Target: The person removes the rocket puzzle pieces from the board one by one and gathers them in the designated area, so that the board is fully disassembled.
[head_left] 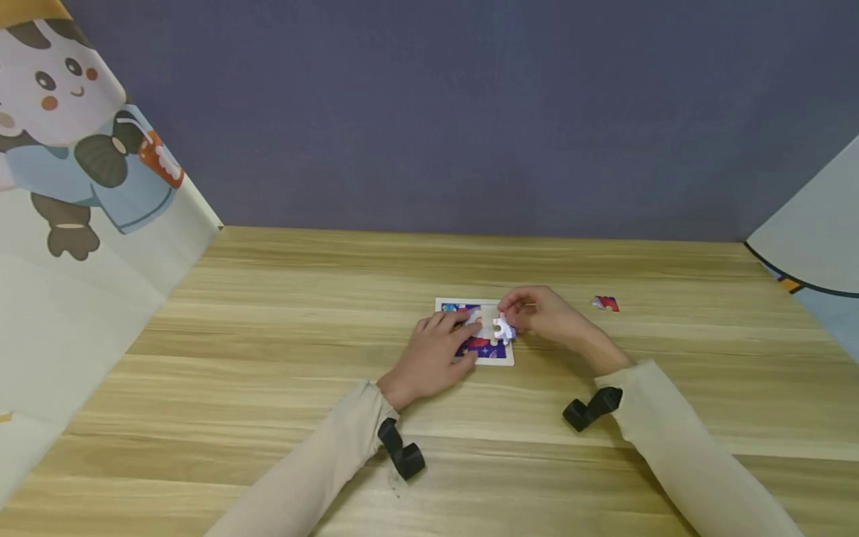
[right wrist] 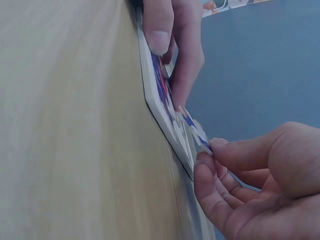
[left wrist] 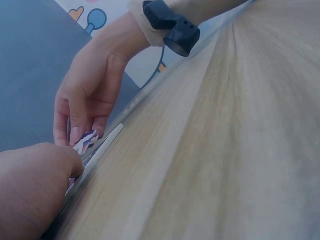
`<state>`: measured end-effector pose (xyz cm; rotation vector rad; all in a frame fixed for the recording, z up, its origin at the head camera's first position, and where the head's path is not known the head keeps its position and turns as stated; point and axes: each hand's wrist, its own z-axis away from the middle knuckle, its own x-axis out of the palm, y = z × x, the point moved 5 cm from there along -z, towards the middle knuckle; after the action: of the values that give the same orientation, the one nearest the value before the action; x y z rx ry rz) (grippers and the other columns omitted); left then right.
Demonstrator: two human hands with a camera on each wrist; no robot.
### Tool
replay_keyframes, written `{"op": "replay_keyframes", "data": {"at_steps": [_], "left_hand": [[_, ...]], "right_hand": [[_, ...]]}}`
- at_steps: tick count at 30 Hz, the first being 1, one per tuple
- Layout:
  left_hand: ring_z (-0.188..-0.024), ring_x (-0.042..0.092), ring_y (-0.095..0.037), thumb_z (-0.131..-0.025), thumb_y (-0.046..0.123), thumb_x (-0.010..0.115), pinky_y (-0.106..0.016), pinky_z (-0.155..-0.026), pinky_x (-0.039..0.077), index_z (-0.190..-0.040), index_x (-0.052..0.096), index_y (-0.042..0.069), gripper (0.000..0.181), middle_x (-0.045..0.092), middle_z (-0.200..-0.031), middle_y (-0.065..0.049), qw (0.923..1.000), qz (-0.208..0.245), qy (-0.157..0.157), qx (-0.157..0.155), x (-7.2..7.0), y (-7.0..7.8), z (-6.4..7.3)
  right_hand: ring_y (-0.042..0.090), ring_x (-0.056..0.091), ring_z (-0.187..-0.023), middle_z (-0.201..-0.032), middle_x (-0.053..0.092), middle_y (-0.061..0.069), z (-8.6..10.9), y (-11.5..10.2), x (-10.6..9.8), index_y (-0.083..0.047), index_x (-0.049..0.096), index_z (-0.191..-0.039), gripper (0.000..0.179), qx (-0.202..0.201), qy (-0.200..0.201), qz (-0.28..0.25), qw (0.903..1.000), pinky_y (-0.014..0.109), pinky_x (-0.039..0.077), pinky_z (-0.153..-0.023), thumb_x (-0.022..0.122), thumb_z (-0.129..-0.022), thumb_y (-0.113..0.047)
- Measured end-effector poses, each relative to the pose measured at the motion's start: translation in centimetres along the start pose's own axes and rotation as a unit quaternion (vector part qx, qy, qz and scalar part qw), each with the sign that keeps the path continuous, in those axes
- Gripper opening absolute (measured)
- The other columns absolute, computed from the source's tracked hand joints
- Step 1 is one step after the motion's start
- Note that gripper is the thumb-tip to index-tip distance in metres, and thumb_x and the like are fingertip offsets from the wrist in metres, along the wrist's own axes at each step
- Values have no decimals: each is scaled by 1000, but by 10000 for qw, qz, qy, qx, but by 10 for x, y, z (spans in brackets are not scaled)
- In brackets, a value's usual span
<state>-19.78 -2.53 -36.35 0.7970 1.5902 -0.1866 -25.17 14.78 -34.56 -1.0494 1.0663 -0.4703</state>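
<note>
A jigsaw puzzle board [head_left: 508,359] with a white border lies flat on the wooden table, partly filled with purple and red pieces. My right hand [head_left: 546,318] pinches a white and purple puzzle piece [head_left: 503,330] between thumb and fingers at the board's right side. In the right wrist view that puzzle piece [right wrist: 196,131] is tilted just above the board [right wrist: 157,107]. My left hand [head_left: 432,358] rests on the left part of the board, fingers spread, hiding some of the picture. Its fingertips touch the board's surface.
Another puzzle piece [head_left: 607,303], red and purple, lies on the table [head_left: 302,313] to the right of the board. A dark blue panel [head_left: 470,119] rises behind the table's back edge. Printed cartoon walls [head_left: 101,149] stand at the sides.
</note>
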Motion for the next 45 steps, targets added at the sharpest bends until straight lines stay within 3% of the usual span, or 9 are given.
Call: {"op": "replay_keyframes", "data": {"at_steps": [24, 33, 45], "left_hand": [[-131, 40, -25, -95, 35, 49, -45, -107, 33, -138, 51, 16, 47, 44, -145, -7, 10000, -30, -7, -18, 1, 0, -1], [-132, 40, -25, -96, 35, 48, -44, -106, 33, -139, 50, 17, 47, 44, -146, -6, 9999, -9, -95, -82, 1, 0, 0], [-133, 40, -26, -96, 35, 47, -45, -106, 34, -139, 51, 17, 46, 44, -146, -6, 9999, -16, -95, -68, 0, 1, 1]], "right_hand": [[19, 55, -88, -96, 60, 16, 25, 11, -25, 8, 59, -110, 22, 113, 141, 628, 9979, 21, 51, -71, 52, -89, 6], [16, 55, -88, -99, 58, 16, 35, 21, -36, 9, 58, -113, 27, 356, 186, 431, 9983, 22, 53, -72, 49, -87, 9], [10, 56, -89, -105, 59, 20, 47, 27, -52, 10, 57, -115, 25, 258, 369, 591, 9972, 22, 53, -72, 51, -91, 4]]}}
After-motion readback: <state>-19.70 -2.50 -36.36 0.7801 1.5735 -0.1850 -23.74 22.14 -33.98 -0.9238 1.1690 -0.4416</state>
